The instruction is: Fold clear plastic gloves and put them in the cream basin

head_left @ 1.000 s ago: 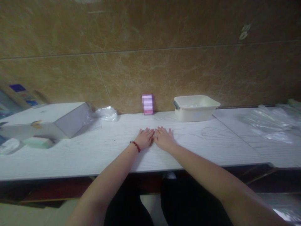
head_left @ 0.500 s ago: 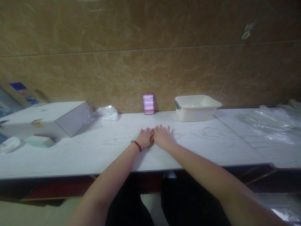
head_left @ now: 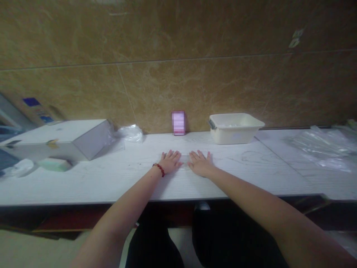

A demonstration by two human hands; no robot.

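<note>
My left hand (head_left: 169, 162), a red bead bracelet (head_left: 160, 169) at its wrist, lies palm down with fingers spread on the white wood-grain table (head_left: 237, 175). To its right, my right hand (head_left: 200, 163) rests flat in the same way, fingers apart. A small gap separates the two thumbs. Something faint and see-through seems to lie in that gap; I cannot make out what it is. Beyond the hands, a phone-like upright item (head_left: 179, 123) with a blurred-out face leans against the wall. The cream plastic bin (head_left: 234, 134) stands behind my right hand, with clear material inside.
At the left are a white box (head_left: 80, 145), a pale green block (head_left: 54, 164), a white roundish item (head_left: 23, 167) and crumpled clear plastic (head_left: 130, 133). Clear plastic bags (head_left: 323, 145) lie at the right. A brown tiled wall (head_left: 195, 85) bounds the table's back.
My hands were together, touching at the thumbs; they have slid apart, left hand to the left and right hand to the right. The view has shifted slightly.
</note>
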